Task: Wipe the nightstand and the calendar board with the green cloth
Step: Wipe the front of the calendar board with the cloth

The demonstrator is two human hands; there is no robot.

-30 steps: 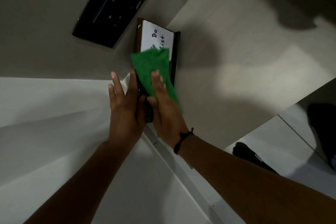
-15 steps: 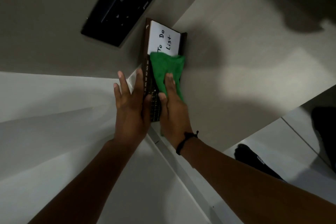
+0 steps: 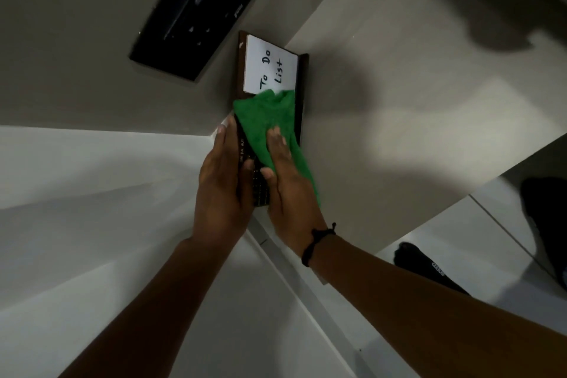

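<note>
1. Calendar board [image 3: 302, 77] lies at the centre of the view on the pale grey nightstand [image 3: 383, 107], its far end close to the wall; it is a long, narrow, dark brown slab with a raised frame.
2. At far left we note a smooth white surface [image 3: 76, 209], matte and unmarked, running under both forearms.
3. Above it, on the wall, we record a glossy black rectangular panel [image 3: 196, 12] with small pale markings too blurred to read.
4. Our left hand [image 3: 221, 181] grasps the board's left edge, fingers extended along the side and thumb curled over onto the face.
5. Along the strip beside that thumb we can make out small month abbreviations, "JUL" among them; the grid below is too small to read.
6. The green cloth [image 3: 267, 123], a soft, nappy, crumpled fabric, covers the middle of the board, with a tail hanging past the right edge.
7. Our right hand [image 3: 288, 184] presses flat on the cloth, fingers spread rather than clenched, pinning it to the board.
8. Beyond the cloth, a white rectangular card [image 3: 270, 66] on the board's far end reads "To Do List" in black handwriting.
9. A black corded bracelet [image 3: 316, 241] circles the right wrist.
10. At far right, a dark shoe [image 3: 429, 267] with a small illegible white label rests on the white floor.
</note>
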